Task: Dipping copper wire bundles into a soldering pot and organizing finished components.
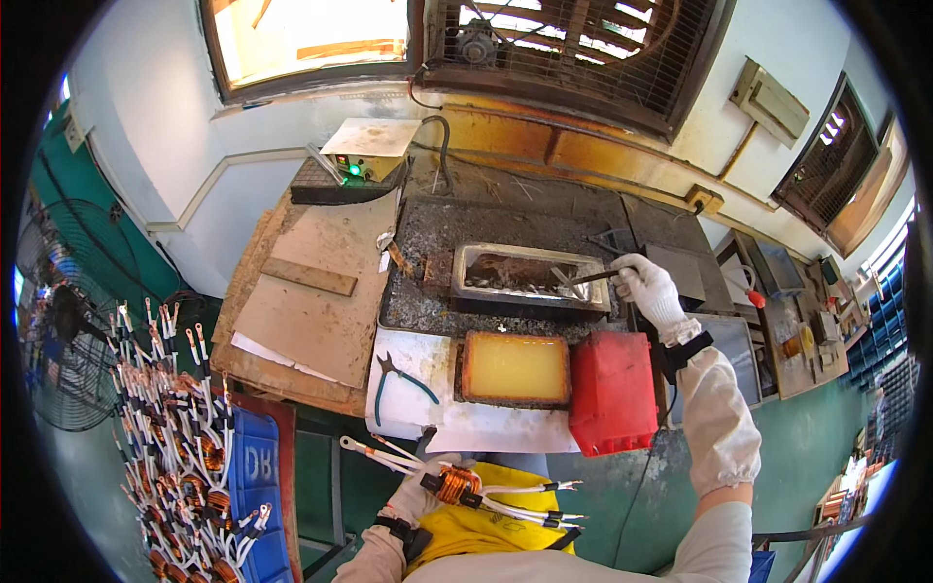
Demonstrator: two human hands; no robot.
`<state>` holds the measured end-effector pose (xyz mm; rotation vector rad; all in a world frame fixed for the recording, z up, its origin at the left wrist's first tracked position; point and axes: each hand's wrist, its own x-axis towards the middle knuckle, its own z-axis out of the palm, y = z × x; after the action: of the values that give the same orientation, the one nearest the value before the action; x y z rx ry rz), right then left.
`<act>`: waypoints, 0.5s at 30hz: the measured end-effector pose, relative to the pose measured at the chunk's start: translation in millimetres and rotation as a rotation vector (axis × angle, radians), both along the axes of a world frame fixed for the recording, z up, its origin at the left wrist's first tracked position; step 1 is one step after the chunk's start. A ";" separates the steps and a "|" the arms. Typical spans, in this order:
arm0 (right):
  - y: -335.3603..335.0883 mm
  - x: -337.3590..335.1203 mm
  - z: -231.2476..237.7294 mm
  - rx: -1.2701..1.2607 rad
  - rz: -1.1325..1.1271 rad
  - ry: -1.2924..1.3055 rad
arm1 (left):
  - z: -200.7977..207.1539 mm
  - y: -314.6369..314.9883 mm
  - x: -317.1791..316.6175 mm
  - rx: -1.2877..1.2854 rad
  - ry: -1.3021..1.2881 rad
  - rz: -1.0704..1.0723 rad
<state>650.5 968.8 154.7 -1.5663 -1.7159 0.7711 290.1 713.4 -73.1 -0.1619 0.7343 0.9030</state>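
While the left hand (pixel 413 500) gripped the coil (pixel 457 483) at 6 o'clock, its leads (pixel 544 505) pointed right; the right hand (pixel 649 289), closed on a tool (pixel 593 277) at 1 o'clock, skimmed the bath (pixel 530 277), risking a splash burn.

There is one view, from a fisheye camera worn on the head, looking steeply down and forward over a workbench (pixel 321 291). The right hand (pixel 649 289) reaches far from the lens, up at the tray (pixel 530 277); the left hand (pixel 420 494) sits close under the camera, near the lower edge. Beyond the hands the view takes in the wall (pixel 262 126) and windows. Straight edges bow toward the dark rim.
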 end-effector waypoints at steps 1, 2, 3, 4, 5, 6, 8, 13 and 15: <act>-0.6 1.7 -3.1 0.000 0.013 -0.009 | -14.9 -0.5 -2.7 -0.001 -0.047 -0.005; 0.0 4.9 -6.6 0.001 0.025 -0.019 | -21.9 0.4 -3.4 -0.001 -0.095 -0.011; 0.4 7.9 -8.4 0.003 0.024 -0.018 | -28.4 -0.1 -3.2 0.001 -0.095 -0.012; 0.7 11.0 -9.6 0.031 0.015 -0.051 | -34.7 -0.8 -3.1 -0.022 -0.072 -0.033; 0.2 11.1 -8.9 0.056 0.004 -0.084 | -28.6 1.9 -1.2 -0.047 -0.050 -0.055; -1.2 11.5 -6.4 0.056 0.001 -0.085 | -22.1 2.8 -0.2 -0.047 -0.050 -0.058; -5.3 11.1 2.7 -0.018 -0.047 -0.126 | -5.3 2.1 1.5 -0.077 -0.043 0.002; -5.3 17.2 4.6 0.004 -0.010 -0.180 | -18.8 3.0 1.7 -0.044 -0.029 -0.033; -3.4 16.6 3.6 0.020 0.020 -0.188 | -31.7 2.7 -1.4 -0.061 -0.067 -0.069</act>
<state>667.1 965.4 158.4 -1.6547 -1.8693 0.6310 288.8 716.2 -104.8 -0.2186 0.7019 0.8062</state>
